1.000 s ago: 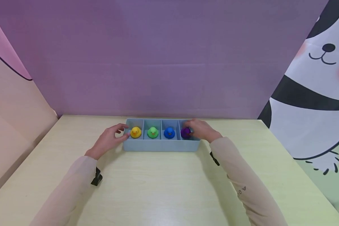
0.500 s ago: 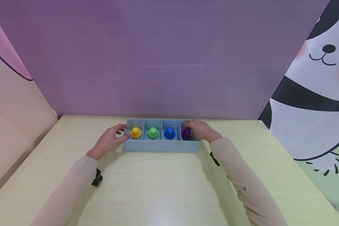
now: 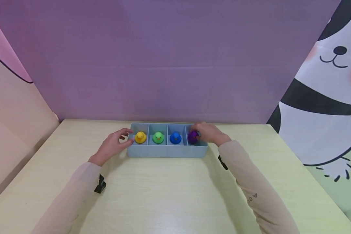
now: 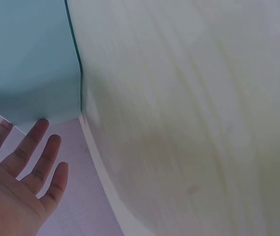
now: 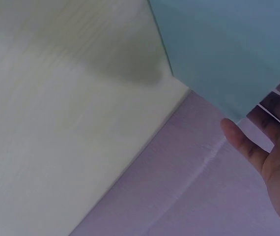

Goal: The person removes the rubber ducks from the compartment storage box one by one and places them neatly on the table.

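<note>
A light-blue box point(image 3: 167, 151) with compartments stands near the table's back edge. From left to right, its compartments hold a yellow duck point(image 3: 140, 137), a green duck point(image 3: 158, 137), a blue duck point(image 3: 175, 138) and a purple duck point(image 3: 193, 136). At the right end my right hand point(image 3: 209, 132) reaches over the rim and holds the purple duck, partly covering it. My left hand point(image 3: 112, 145) is at the box's left end, thumb and fingers apart, near the yellow duck. In the left wrist view, the fingers point(image 4: 37, 132) spread out beside the box's end wall.
A pale wooden table point(image 3: 158, 195) lies under the box and both forearms. Right behind it rises a purple backdrop point(image 3: 163, 65). A panel with a panda picture point(image 3: 333, 130) stands on the right, and a pinkish panel point(image 3: 14, 130) on the left.
My right hand has shifted up very slightly, and the purple duck shows a little higher in its compartment. My left hand and the other ducks stay in place.
</note>
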Demonstrator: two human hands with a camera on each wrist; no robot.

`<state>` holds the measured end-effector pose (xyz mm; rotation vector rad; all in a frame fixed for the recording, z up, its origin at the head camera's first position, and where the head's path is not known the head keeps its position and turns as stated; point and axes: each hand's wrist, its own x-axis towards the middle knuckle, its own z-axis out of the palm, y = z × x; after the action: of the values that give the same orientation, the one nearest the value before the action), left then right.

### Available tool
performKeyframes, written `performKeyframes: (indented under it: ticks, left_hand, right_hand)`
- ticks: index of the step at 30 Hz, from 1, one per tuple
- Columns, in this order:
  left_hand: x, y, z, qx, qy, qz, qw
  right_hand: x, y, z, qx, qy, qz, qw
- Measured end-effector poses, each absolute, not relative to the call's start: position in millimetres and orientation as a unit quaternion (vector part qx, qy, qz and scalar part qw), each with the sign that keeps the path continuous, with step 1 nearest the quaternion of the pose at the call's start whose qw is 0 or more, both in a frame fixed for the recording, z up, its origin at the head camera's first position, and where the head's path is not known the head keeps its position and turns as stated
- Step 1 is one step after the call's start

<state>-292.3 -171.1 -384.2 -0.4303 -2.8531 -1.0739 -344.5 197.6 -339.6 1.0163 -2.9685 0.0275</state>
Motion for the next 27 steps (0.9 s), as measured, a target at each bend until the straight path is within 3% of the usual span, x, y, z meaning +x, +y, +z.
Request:
performKeyframes:
  ticks: [15, 27]
  left_hand:
    - [-289, -170, -381, -0.136, -0.93, -0.341, 0.028]
    - [-292, -170, -383, -0.136, -0.931, -0.337, 0.031]
  right_hand:
    - [-341, 205, -317, 0.315, -0.949, 0.017, 0.031]
    - [-337, 213, -297, 0.302, -0.952, 0.037, 0.023]
